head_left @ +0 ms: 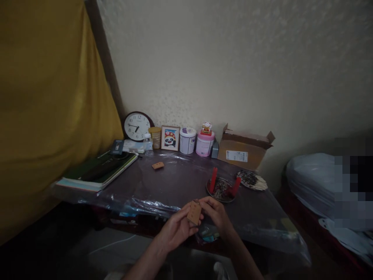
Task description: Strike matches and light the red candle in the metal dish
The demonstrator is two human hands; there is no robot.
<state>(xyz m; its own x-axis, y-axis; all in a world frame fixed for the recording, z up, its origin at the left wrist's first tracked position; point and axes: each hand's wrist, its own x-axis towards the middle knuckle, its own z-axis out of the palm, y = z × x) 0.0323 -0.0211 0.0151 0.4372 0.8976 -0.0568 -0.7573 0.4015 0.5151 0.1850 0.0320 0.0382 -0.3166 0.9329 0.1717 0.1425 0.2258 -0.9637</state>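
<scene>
Two hands share one small brown tag [194, 213]; left hand [175, 230] and right hand [217, 217] have fingers clamped on it.

A dim home room: a plastic-covered table [180, 182] against a papered wall; wall clock [136, 126], framed picture [170, 138], tins, books [99, 171]; yellow curtain [43, 109].

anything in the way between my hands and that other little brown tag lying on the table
Nothing visible does. The left hand and right hand hold one brown tag; the loose tag lies across bare table cover, the candle dish off to its right.
</scene>
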